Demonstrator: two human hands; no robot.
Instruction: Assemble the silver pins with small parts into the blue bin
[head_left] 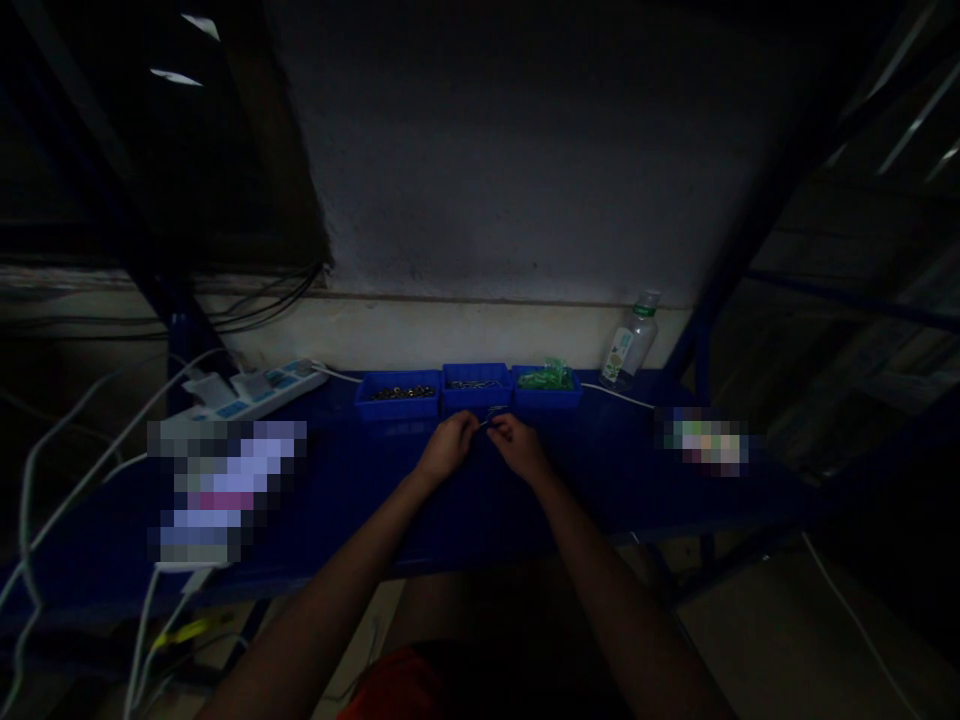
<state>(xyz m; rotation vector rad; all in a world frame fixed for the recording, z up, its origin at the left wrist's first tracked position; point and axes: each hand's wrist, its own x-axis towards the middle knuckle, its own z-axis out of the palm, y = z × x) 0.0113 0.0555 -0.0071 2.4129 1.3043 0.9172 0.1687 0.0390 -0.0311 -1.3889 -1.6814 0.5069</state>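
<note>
My left hand (448,447) and my right hand (520,447) are close together over the blue table (465,520), fingertips pinched. Between them shows a thin, light-coloured piece (484,425), too small and dark to name. Both hands seem to grip it, one at each side. Just beyond the fingertips are a few thin, pale pieces (496,409). Behind the hands stand three blue bins: the left bin (397,408) has small metal parts, the middle bin (476,372) thin metal pieces, and the right bin (547,399) green plastic pieces.
A power strip (262,398) with plugs lies at the back left, white cables (30,500) trailing from that side. A blurred-out object (232,490) lies at left, another (706,441) at right. A clear bottle (630,345) leans near the wall (510,180).
</note>
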